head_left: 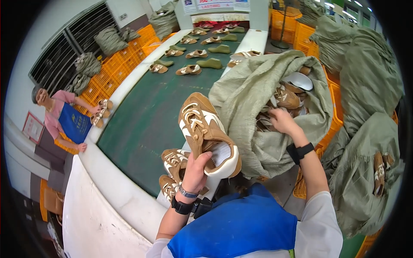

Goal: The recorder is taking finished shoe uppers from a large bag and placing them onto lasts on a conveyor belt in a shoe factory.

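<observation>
A brown and white lace-up sneaker (204, 124) is gripped by my left hand (194, 173) at its collar, the thumb pressed inside by the insole. It is held above the near right side of a green conveyor belt (137, 142). More such sneakers (173, 163) lie beside my left wrist, partly behind the hand. My right hand (284, 121) reaches into an open grey-green woven sack (245, 107) full of brown sneakers (287, 96). Its fingers curl down onto a sneaker there; the fingertips are partly hidden among the shoes.
Brown sneakers and green shoe lasts (210, 63) stand in rows on the belt's far part. A person (71, 114) in a blue apron is at the left edge with several shoes (103, 112). Orange crates (116, 69) and bulging sacks (365, 69) line both sides.
</observation>
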Demonstrator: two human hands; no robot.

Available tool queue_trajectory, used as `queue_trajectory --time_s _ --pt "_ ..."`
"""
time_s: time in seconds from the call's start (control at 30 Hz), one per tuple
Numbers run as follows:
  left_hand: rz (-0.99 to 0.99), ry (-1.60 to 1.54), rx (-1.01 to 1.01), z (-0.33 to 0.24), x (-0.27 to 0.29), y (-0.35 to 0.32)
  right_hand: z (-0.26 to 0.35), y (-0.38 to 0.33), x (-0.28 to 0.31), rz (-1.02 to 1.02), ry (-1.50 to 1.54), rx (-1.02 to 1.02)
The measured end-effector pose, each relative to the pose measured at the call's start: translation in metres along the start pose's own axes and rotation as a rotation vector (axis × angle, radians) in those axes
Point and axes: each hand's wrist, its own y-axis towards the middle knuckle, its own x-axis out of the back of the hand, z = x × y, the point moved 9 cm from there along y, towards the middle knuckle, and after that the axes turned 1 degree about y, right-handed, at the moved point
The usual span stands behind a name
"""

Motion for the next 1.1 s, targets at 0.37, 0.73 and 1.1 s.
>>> queue_trajectory --time_s 0.37,0.73,1.1 --pt "-0.496 0.352 -0.222 -0.015 0.148 -0.090 -0.025 0.070 -0.204 0.002 0.385 -0.084" --pt "-0.302 0.293 -0.214 -0.014 0.080 -0.055 -0.035 -0.014 -0.025 -0.340 0.711 -0.389" --pt "-0.078 0.483 -0.142 -0.009 0.020 -0.029 -0.127 -0.099 0.080 -0.849 1.167 -0.529"
